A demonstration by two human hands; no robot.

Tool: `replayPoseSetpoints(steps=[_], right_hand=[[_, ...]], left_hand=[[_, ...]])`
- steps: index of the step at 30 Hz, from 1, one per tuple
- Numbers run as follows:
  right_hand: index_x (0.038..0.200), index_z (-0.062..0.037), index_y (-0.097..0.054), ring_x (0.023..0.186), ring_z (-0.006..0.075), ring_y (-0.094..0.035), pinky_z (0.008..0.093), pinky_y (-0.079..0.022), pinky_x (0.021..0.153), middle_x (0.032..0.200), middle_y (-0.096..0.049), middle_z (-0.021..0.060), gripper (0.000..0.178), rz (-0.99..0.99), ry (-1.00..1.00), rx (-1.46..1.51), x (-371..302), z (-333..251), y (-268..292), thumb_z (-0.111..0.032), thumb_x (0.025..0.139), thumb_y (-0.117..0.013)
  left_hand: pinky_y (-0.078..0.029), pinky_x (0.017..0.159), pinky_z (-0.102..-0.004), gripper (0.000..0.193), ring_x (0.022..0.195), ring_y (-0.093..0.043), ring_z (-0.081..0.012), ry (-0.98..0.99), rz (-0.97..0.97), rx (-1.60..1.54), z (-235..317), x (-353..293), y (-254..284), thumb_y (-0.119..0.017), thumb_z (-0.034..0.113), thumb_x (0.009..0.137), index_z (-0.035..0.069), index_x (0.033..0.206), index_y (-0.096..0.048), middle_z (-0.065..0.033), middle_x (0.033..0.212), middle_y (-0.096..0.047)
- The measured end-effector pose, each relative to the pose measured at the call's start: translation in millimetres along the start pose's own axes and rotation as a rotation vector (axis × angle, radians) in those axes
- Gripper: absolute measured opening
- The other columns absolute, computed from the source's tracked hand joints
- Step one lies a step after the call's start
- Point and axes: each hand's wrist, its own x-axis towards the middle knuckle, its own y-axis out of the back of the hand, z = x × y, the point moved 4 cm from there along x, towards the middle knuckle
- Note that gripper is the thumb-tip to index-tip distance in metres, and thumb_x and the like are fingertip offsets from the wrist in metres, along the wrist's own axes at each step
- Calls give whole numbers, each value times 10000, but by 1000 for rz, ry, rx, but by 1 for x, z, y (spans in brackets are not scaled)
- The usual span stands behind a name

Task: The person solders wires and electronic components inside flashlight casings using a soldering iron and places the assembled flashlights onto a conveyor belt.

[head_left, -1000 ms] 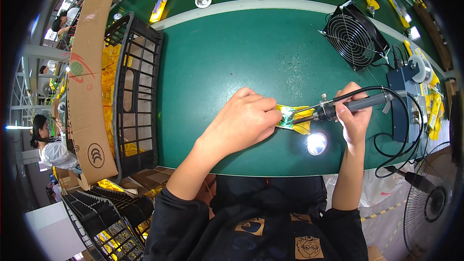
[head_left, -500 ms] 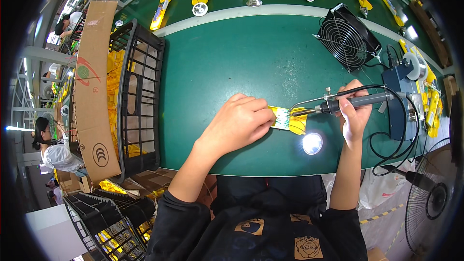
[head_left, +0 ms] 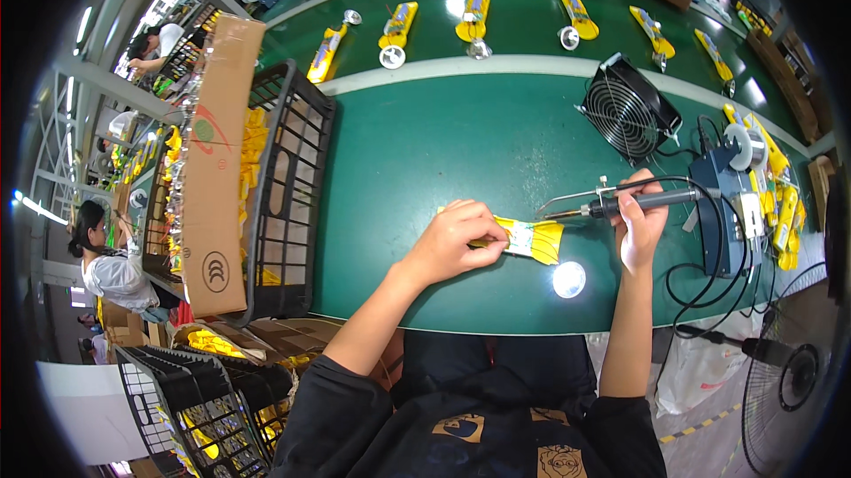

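My left hand [head_left: 454, 240] is closed on a yellow plastic torch housing [head_left: 549, 243], pressing it on the green bench. A small circuit board [head_left: 523, 236] with thin wires shows in the housing, right of my fingers. Just below the housing's right end lies a round lamp reflector [head_left: 569, 280], brightly lit. My right hand [head_left: 640, 221] grips a soldering iron [head_left: 656, 200] like a pen. Its tip points left, slightly beyond the board, and appears apart from it. A thin metal guide tube [head_left: 567, 192] clamped on the iron curves toward the tip.
A black fan [head_left: 628, 110] stands at the back right. Beside it, a blue soldering station [head_left: 722, 203] carries a solder spool [head_left: 746, 147]; its cables loop along the bench. At left stands a black crate [head_left: 288, 186] with cardboard [head_left: 217, 177]. Torch housings [head_left: 476, 17] line the far belt.
The soldering iron's tip has come off the circuit board and is drawn back from it. My left hand keeps hold of the housing. The whole view has shifted a little.
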Motion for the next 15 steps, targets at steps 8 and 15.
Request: replayPoseSetpoints(steps=[8,15], right_hand=[[757,-11,-443,468,43,-378,155,-328,410,635,-428,13,168,174,85,17,1,-7,9,-125,707,-556],[751,-5,-437,500,49,-383,149,-311,411,716,-414,20,131,579,307,-73,-6,-22,33,-96,728,-530]], left_hand=[[-383,721,-318,373,825,-498,-214,42,-17,168,9,-1,19,-684,169,570,74,909,-562,-42,858,-551],[-422,627,-312,384,702,-513,-232,144,-119,384,-17,21,61,-705,239,554,53,868,-585,-79,771,-568]])
